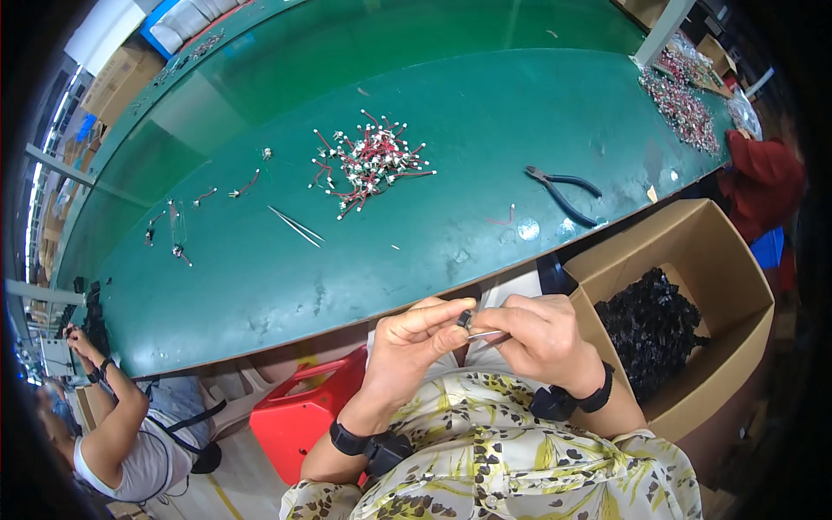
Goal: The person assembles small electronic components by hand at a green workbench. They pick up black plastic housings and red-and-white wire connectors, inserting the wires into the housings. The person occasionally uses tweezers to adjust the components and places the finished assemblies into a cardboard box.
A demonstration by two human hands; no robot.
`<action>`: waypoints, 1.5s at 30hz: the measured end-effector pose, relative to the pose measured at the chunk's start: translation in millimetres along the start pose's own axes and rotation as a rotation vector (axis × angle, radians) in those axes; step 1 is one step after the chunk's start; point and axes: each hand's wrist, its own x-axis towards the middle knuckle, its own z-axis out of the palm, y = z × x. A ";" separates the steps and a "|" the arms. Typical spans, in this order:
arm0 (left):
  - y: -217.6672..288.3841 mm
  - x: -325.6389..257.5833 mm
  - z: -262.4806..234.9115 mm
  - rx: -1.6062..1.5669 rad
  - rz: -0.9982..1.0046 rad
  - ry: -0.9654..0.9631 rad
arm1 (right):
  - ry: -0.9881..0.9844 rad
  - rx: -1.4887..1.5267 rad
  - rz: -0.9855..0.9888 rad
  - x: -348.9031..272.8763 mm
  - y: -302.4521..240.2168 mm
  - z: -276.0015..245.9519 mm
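In front of my body, just off the table's near edge, my left hand [403,347] pinches a small black part [464,319] between thumb and forefinger. My right hand [542,338] is closed on slim metal tweezers [487,334], whose tip meets the black part. The fingers hide most of the part and the exact contact. On the green table [468,113] beyond lies a tangled pile of short red-and-black wires with white connectors [373,165].
Blue-handled cutters [563,192] and a second pair of tweezers [296,226] lie on the table. At right stands a cardboard box [728,321] holding many black parts [652,329]. A red stool [299,416] is at lower left. Other people [139,442] sit at both ends.
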 end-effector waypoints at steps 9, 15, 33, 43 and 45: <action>12.0 -0.8 5.8 -0.333 -0.048 -0.126 | -0.020 0.277 0.089 23.2 -21.4 -25.4; 19.5 3.9 15.4 -0.384 0.012 -0.019 | 0.162 0.643 0.557 6.7 -14.7 -29.4; 14.0 8.3 12.3 -0.060 -0.031 -0.042 | 0.090 0.387 0.496 6.3 -19.9 -31.5; 5.5 11.1 17.7 -0.136 -0.039 -0.039 | -0.019 -0.134 0.251 -5.2 -22.0 -28.2; 5.4 11.7 19.8 -0.085 -0.003 -0.033 | -0.030 -0.155 0.251 -5.0 -22.2 -29.1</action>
